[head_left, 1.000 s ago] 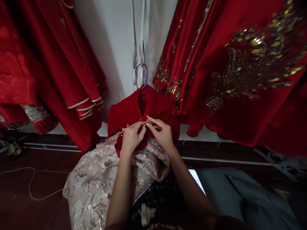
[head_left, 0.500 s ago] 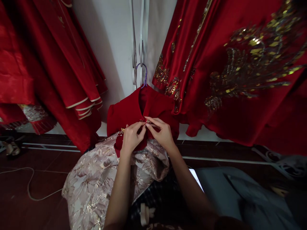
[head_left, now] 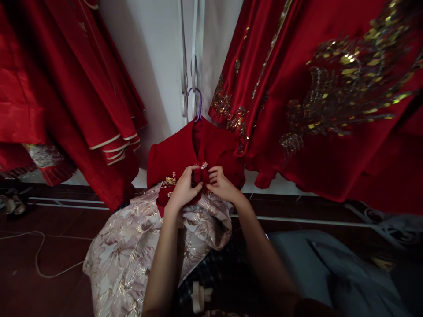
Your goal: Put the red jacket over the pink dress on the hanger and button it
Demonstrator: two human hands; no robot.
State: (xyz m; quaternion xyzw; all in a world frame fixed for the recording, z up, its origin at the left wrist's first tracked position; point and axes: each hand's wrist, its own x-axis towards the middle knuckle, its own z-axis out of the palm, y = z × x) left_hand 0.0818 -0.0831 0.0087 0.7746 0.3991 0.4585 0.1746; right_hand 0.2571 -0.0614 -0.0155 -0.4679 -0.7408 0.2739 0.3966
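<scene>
Cream-coloured and small, an object (head_left: 198,298) is resting at 6 o'clock nearest you, on dark plaid cloth (head_left: 216,266); what it is isn't showing clearly. Pale brocade (head_left: 119,255) is spreading at 8 o'clock and reaching under your left forearm; its weight is probably pulling, so you should be leaving it slack. Your left hand (head_left: 185,189) is coming in from 9 o'clock and your right hand (head_left: 224,186) from 3, both curving with thumb and fingers parted; whether either is gripping cloth isn't showing. Just beyond, at 12 o'clock, the red jacket (head_left: 173,154) is hanging with its front under your fingertips. A beaded button (head_left: 204,165) is sitting just above them, and the front is gapping below it. You should be levelling both edges there, pinching close to the gap, and steering clear of the gold ornament (head_left: 171,179) at 9 o'clock, which is probably snag-prone. Farther off, a purple hanger (head_left: 200,102) is carrying the jacket, so you should be tugging gently. Sequined red cloth (head_left: 317,158) is hanging at 2.
</scene>
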